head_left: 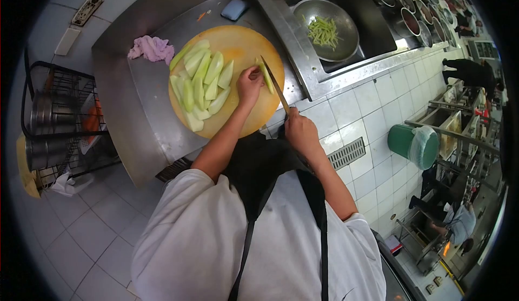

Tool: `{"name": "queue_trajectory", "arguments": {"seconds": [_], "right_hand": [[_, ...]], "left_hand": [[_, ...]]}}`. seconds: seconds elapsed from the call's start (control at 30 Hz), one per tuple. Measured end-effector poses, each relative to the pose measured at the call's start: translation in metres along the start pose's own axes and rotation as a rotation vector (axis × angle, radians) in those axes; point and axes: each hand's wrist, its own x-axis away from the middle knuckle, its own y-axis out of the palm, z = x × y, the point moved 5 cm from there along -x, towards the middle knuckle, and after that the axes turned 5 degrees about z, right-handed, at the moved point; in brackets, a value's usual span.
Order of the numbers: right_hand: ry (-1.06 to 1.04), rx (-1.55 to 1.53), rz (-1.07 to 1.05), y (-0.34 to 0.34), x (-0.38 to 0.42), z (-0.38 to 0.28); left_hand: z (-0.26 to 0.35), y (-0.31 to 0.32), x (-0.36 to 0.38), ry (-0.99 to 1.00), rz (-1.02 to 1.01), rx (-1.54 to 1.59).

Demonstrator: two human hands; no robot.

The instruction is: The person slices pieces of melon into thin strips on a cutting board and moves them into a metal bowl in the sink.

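My right hand [300, 131] is closed round the handle of a long knife [277, 85], whose blade lies over the right part of the round cutting board [238, 38]. Just left of the blade, my left hand [250, 84] has its fingers bent together at a pale green vegetable piece [266, 77]; whether they grip it cannot be made out. A heap of cut pale green wedges [201, 82] covers the board's left half.
A pink cloth [151, 49] and a blue sponge [234, 9] lie on the steel counter. Beyond is a metal bowl [346, 49] with green strips. Wire rack [64, 84] at left, green bin [403, 141] at right. Other people stand far right.
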Motion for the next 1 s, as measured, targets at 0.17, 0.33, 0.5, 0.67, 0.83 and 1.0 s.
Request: {"name": "queue_trajectory", "arguments": {"seconds": [0.17, 0.33, 0.5, 0.67, 0.83, 1.0], "right_hand": [[-0.004, -0.057, 0.012, 0.001, 0.002, 0.006], [0.021, -0.084, 0.010, 0.001, 0.002, 0.008], [0.032, -0.159, 0.000, 0.003, 0.004, 0.013], [0.054, -0.348, -0.102, 0.003, -0.002, 0.027], [0.035, -0.182, 0.044, -0.002, 0.003, 0.020], [0.010, -0.125, 0.054, 0.011, 0.004, 0.013]], "left_hand": [[0.026, 0.000, -0.001, 0.373, 0.009, -0.311], [0.011, 0.003, -0.012, 0.239, -0.036, -0.257], [0.005, 0.005, -0.015, 0.231, 0.006, -0.310], [0.009, 0.002, -0.013, 0.235, 0.000, -0.324], [0.019, 0.001, -0.010, 0.274, 0.001, -0.353], [0.013, 0.000, -0.010, 0.232, 0.045, -0.300]]}}
